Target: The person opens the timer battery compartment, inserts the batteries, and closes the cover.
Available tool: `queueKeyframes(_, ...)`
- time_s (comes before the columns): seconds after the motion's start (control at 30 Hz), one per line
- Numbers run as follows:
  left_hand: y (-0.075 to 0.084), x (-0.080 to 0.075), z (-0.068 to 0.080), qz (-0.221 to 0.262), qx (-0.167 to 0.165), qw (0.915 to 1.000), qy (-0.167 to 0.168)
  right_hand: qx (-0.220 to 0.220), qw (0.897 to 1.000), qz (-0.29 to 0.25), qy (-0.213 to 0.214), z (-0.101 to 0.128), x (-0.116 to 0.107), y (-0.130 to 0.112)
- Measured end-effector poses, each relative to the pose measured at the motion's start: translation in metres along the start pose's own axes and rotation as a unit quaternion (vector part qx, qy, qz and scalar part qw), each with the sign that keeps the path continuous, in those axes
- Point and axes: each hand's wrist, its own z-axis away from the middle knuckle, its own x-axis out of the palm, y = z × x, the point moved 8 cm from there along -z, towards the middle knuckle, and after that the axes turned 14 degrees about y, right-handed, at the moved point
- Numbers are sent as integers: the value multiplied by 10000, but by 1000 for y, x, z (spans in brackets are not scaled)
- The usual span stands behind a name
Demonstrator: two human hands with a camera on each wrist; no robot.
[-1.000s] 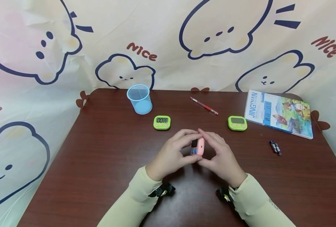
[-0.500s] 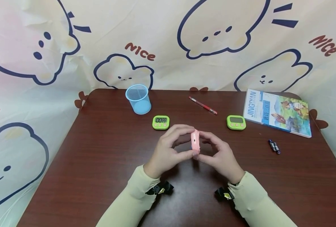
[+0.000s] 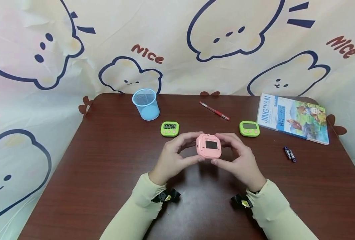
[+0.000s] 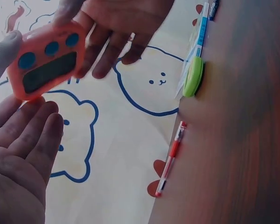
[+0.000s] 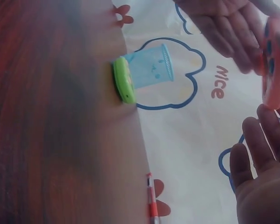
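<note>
A big cloth (image 3: 177, 43) with drawn bears and bunnies hangs behind a dark brown surface (image 3: 105, 173). A picture book (image 3: 292, 119) lies flat at the far right. A blue cup (image 3: 146, 104) stands at the back, near the left.

In the middle, just above the surface, the left hand (image 3: 172, 158) and the right hand (image 3: 240, 160) hold a small pink timer (image 3: 208, 146) between them. Its dark screen faces up at the person. The left fingers (image 3: 184, 140) curl round its left side, with the thumb under it. The right fingers (image 3: 234, 140) curl round its right side, with the thumb at its lower edge. Both hands pinch it at the edges and are not closed tight.

A green timer (image 3: 170, 129) showing numbers lies just behind the left hand. Another green timer (image 3: 249, 128) with a blank screen lies behind the right hand. A red pen (image 3: 214, 111) lies between them, farther back. A tiny dark battery (image 3: 290, 154) lies near the book.
</note>
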Motion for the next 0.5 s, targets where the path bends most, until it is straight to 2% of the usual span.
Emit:
queueKeyframes(0.3,-7,-5,1,-98,-70,9999,37,0,9996,-99,267,-3,-9,-1)
queueKeyframes(0.5,-9,-9,0,-135,-155,9997,147,120,9993,-261,244,-3,-11,0)
